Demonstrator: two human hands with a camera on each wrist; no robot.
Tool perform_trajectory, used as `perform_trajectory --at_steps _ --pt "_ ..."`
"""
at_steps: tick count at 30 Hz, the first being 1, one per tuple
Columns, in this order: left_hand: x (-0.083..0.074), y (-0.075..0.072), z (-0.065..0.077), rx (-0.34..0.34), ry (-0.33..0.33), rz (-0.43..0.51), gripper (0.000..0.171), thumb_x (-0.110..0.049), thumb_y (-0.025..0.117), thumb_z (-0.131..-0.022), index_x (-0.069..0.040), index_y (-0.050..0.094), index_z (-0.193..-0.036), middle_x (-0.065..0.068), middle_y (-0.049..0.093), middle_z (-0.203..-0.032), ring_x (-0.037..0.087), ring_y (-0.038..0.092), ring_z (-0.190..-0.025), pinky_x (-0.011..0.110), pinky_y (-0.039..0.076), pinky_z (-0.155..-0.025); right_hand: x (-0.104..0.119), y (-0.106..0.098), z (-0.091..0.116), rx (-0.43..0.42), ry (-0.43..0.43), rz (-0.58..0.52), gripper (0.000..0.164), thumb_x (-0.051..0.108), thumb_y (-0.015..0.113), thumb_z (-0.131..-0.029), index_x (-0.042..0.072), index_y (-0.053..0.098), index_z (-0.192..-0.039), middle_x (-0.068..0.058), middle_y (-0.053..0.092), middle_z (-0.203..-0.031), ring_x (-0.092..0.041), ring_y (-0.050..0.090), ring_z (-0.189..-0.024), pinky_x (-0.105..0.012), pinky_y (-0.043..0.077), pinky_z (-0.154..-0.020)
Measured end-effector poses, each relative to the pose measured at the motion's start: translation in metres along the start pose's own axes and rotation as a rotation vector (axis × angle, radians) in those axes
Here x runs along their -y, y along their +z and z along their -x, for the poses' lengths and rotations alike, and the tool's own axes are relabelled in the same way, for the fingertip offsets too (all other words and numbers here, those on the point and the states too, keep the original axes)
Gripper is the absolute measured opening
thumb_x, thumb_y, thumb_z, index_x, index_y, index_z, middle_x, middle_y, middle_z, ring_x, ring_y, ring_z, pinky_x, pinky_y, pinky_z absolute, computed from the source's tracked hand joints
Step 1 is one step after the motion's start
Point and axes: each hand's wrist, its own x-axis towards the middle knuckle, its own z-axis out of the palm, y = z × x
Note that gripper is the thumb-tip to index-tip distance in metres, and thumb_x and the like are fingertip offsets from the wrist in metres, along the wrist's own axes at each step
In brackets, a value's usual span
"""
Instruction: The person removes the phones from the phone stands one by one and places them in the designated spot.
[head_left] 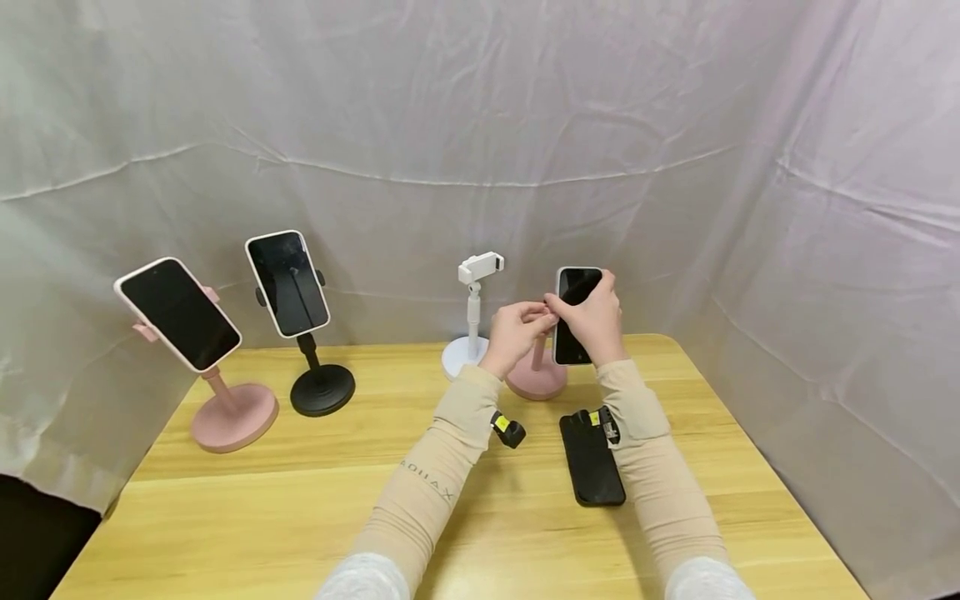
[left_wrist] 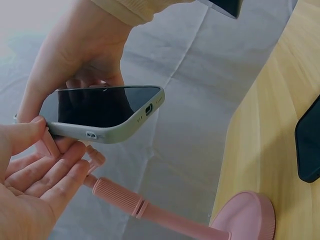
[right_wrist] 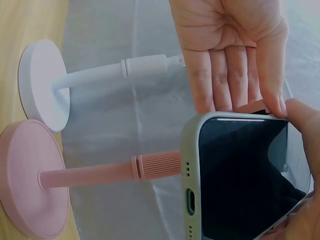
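Observation:
My right hand point(head_left: 597, 323) grips a smartphone point(head_left: 572, 348) in a pale green case, its dark screen towards me. The phone is held upright at the head of a pink phone stand point(head_left: 537, 383). With thumb and fingertips, my left hand point(head_left: 516, 335) pinches the stand's pink clamp point(left_wrist: 48, 144) at the phone's long edge. Close by, the right thumb point(right_wrist: 301, 116) lies along that edge, near the left thumb tip. Below the phone, the stand's ribbed pole point(left_wrist: 117, 196) shows in the left wrist view. The phone hides most of the clamp.
An empty white phone stand point(head_left: 473, 312) is left of my hands. Farther left, a pink stand point(head_left: 234, 417) and a black stand point(head_left: 322, 389) each hold a phone. A black phone point(head_left: 592, 462) lies on the wooden table point(head_left: 300, 517) under my right forearm. Grey cloth point(head_left: 390, 225) hangs behind.

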Motion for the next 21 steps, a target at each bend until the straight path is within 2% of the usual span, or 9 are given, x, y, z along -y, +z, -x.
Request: perform_trajectory --at_steps 9,16,21 --pt "0.001 -0.001 0.0 0.002 -0.006 0.025 0.027 -0.015 0.069 -0.091 0.003 0.07 -0.112 0.019 0.073 -0.107 0.028 0.073 -0.094 0.031 0.06 -0.082 -0.003 -0.006 0.0 0.03 -0.016 -0.063 0.099 0.055 0.077 -0.074 0.005 0.026 -0.143 -0.028 0.053 -0.117 -0.041 0.057 -0.099 -0.052 0.052 -0.085" --pt "0.001 0.0 -0.002 0.003 -0.034 0.101 0.027 -0.012 0.069 -0.09 0.006 0.069 -0.111 0.022 0.072 -0.106 0.029 0.073 -0.094 0.033 0.061 -0.081 -0.002 -0.013 -0.001 0.078 0.015 -0.101 0.101 0.057 0.077 -0.074 0.006 0.027 -0.145 -0.027 0.055 -0.118 -0.04 0.057 -0.102 -0.051 0.052 -0.088" --pt "0.002 0.0 -0.004 0.005 -0.037 0.108 0.028 -0.013 0.069 -0.091 0.005 0.069 -0.112 0.022 0.072 -0.107 0.028 0.073 -0.095 0.034 0.06 -0.082 -0.002 -0.015 -0.002 0.096 0.029 -0.102 0.101 0.058 0.076 -0.075 0.006 0.026 -0.146 -0.026 0.055 -0.122 -0.04 0.057 -0.105 -0.051 0.052 -0.09"
